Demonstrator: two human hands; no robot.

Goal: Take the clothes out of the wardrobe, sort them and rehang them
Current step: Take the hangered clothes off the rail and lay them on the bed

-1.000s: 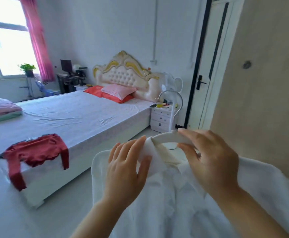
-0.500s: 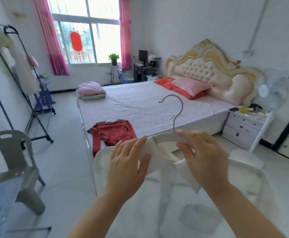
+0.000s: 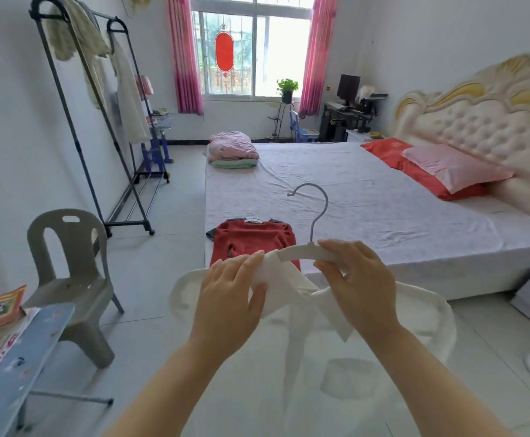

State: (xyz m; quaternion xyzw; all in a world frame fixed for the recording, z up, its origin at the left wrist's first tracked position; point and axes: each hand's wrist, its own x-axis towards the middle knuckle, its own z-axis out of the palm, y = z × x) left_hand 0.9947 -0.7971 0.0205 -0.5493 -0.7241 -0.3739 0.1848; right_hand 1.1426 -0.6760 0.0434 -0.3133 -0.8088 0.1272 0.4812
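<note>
White shirt [image 3: 317, 373], held in mid-air at 6 o'clock in the head view, in front of the bed [image 3: 383, 197]: thin, semi-sheer woven fabric through which the floor tiles show, with a pointed collar and rounded, puffed shoulders. Its shoulder line runs from 9 to 3 o'clock; the body hangs toward 6. Red sweater [image 3: 251, 239], a soft knit, lies flat on its own hanger at the bed's near corner, at 11 o'clock from the shirt. Hanger [image 3: 304, 253]: smooth white flat bar inside the collar, grey metal hook rising to 12 o'clock, its open end toward 9. Left hand [image 3: 229, 298] pinches the shirt's shoulder fabric, thumb under, fingers over. Right hand [image 3: 361, 288] grips the hanger's bar, fingers curled round it
</note>
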